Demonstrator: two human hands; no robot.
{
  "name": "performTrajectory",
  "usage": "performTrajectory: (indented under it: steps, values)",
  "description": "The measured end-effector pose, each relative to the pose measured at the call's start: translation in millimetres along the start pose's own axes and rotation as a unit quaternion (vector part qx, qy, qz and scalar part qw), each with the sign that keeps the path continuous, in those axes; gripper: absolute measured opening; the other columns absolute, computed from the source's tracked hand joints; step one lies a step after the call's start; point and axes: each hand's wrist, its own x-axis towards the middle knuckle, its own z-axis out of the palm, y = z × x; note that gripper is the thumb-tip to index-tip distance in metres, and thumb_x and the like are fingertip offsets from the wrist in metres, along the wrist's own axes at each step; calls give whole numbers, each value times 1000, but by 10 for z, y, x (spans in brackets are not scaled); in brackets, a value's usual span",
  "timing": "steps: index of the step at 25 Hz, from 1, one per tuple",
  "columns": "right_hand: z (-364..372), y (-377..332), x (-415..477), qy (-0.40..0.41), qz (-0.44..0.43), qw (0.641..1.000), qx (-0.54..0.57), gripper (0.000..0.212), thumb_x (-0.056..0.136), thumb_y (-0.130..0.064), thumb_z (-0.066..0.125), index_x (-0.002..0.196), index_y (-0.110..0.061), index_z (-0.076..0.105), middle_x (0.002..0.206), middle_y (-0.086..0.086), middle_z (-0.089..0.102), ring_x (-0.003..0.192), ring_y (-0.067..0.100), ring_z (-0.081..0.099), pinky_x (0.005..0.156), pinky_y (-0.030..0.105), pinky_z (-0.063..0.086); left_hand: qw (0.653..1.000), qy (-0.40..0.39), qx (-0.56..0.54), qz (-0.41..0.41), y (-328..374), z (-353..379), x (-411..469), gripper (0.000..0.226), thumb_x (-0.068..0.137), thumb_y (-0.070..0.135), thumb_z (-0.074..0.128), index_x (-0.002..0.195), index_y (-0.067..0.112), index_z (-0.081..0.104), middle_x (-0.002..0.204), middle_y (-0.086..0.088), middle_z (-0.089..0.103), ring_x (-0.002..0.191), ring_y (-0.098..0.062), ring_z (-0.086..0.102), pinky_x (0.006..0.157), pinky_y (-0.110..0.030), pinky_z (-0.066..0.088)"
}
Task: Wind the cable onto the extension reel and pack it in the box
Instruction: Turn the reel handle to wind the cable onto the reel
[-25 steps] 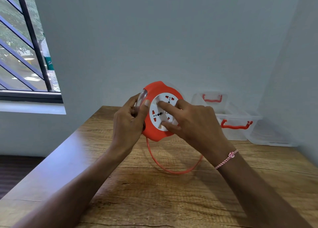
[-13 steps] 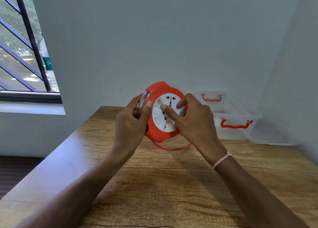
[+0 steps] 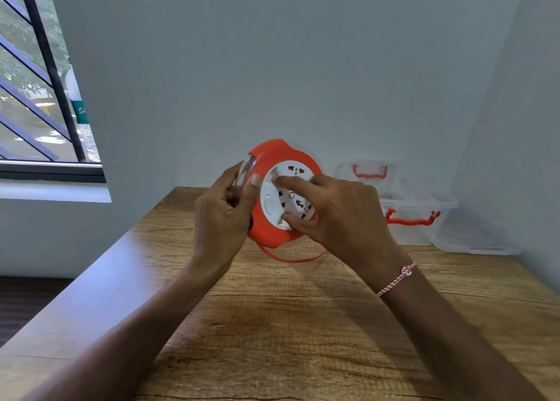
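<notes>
An orange extension reel (image 3: 274, 158) with a white socket face (image 3: 283, 194) is held upright above the wooden table (image 3: 272, 325). My left hand (image 3: 222, 215) grips its left rim, thumb on the orange edge. My right hand (image 3: 336, 215) pinches the white socket face with forefinger on top and thumb below. A short loop of orange cable (image 3: 291, 258) hangs under the reel. The clear plastic box (image 3: 415, 218) with orange handles stands at the back right against the wall.
The box's clear lid (image 3: 472, 240) lies flat to the right of the box. A barred window (image 3: 39, 97) is at the left, beyond the table's left edge. Walls close the back and right sides.
The white socket face has turned under my right hand. The hanging cable loop has shrunk from a long loop to a short one close under the reel.
</notes>
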Motion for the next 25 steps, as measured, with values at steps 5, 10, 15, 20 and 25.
performTrajectory:
  steps: [5,10,15,20,25]
  values:
    - [103,-75,18,17,143,984,108,68,77,-70,72,130,-27,64,98,4,81,76,23,76,70,37,64,999,17,43,27,-45,35,-30,46,100,72,48,133,42,60,88,0,79,73,-19,77,60,-51,64]
    - [150,-139,45,35,274,940,201,65,69,-80,65,110,-31,59,100,-6,76,69,10,72,55,17,60,997,17,51,59,-46,45,-41,50,100,75,46,141,48,53,92,3,79,76,-18,79,62,-50,66]
    - [165,-211,112,18,402,851,337,55,74,-70,77,104,-30,56,99,-9,72,49,7,71,42,14,52,995,25,54,76,24,56,-52,43,101,74,46,141,60,43,89,36,72,81,-1,78,63,-27,67]
    - [81,-240,141,-8,490,663,566,56,81,-53,83,113,-17,56,70,10,78,53,18,74,37,21,45,993,47,62,85,-22,90,-95,52,102,68,49,146,40,50,95,40,65,84,13,74,63,-17,63]
    - [60,-102,105,-17,363,852,377,47,86,-62,73,108,-22,59,69,-2,77,50,11,71,45,22,54,998,55,24,38,-12,52,-40,47,99,73,49,140,49,54,94,35,74,84,-1,78,61,-28,67]
